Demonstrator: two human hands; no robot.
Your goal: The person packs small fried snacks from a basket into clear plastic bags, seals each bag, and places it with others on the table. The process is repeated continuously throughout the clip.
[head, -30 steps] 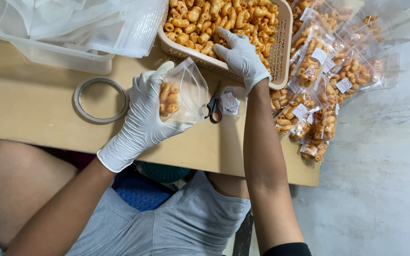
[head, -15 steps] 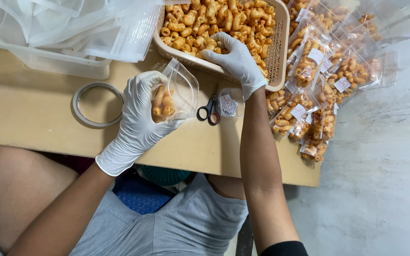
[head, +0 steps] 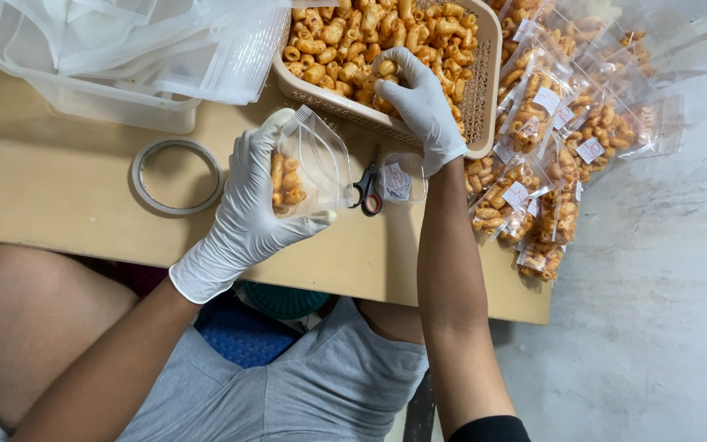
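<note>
I sit at the tan surface (head: pixel 59 188) with the beige basket (head: pixel 484 90) of orange curled snacks (head: pixel 345 33) at its far edge, and the step in hand looks to me like filling a small bag by the handful. To do it well I judge I should take a modest pinch, since the mouth is narrow, keep that mouth pulled wide and tilted toward the basket, and carry the load low over the rim so strays fall back among the rest. To the far left stands a clear tub (head: pixel 83 90) of empty bags, and to the right, half off the edge, lies a heap of filled, labelled packets (head: pixel 558 139). My left hand (head: pixel 247 205), gloved white, is curled about the clear zip bag (head: pixel 312 164), thumb below and fingers behind, gripping it just beside the basket with a few snacks settled at its bottom. My right hand (head: pixel 419 98), also gloved, rests in the basket with fingers bent down round some pieces; I think it has closed on a small clutch, though the glove hides how many. Between my hands lie scissors (head: pixel 367 192) and one empty labelled bag (head: pixel 400 178); a tape ring (head: pixel 137 176) sits left.
</note>
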